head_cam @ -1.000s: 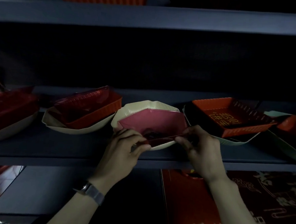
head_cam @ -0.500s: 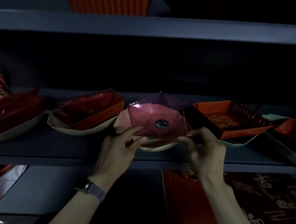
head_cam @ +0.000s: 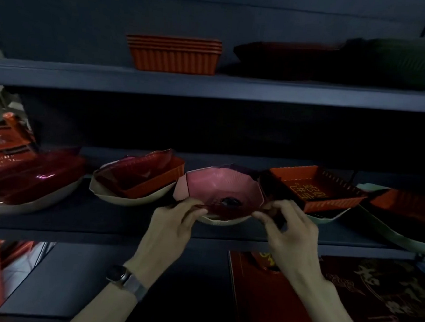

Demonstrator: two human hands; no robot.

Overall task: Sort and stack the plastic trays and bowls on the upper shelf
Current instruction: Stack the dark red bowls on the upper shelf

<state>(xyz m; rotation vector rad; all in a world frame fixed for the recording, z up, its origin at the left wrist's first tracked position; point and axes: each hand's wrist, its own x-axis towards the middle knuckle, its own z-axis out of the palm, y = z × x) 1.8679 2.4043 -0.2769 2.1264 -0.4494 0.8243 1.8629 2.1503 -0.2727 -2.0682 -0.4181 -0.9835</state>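
A translucent red plastic tray (head_cam: 221, 186) with a dark sticker lies tilted over a cream bowl (head_cam: 223, 221) at the front of the middle shelf. My left hand (head_cam: 172, 223) pinches its near-left rim and my right hand (head_cam: 289, 229) pinches its near-right rim. On the upper shelf (head_cam: 211, 85) stands a stack of orange ribbed trays (head_cam: 173, 53), with a dark red stack (head_cam: 286, 58) and a green stack (head_cam: 402, 58) to its right.
Left of my hands a cream bowl (head_cam: 128, 197) holds an orange tray and red lids; another such pile (head_cam: 26, 185) lies far left. An orange perforated tray (head_cam: 317, 188) sits in a bowl at right. Red printed boxes (head_cam: 347, 301) fill the lower shelf.
The red tray was tipped up on edge half a second ago and now lies flatter over the cream bowl. The view has tilted up, bringing the upper shelf into sight.
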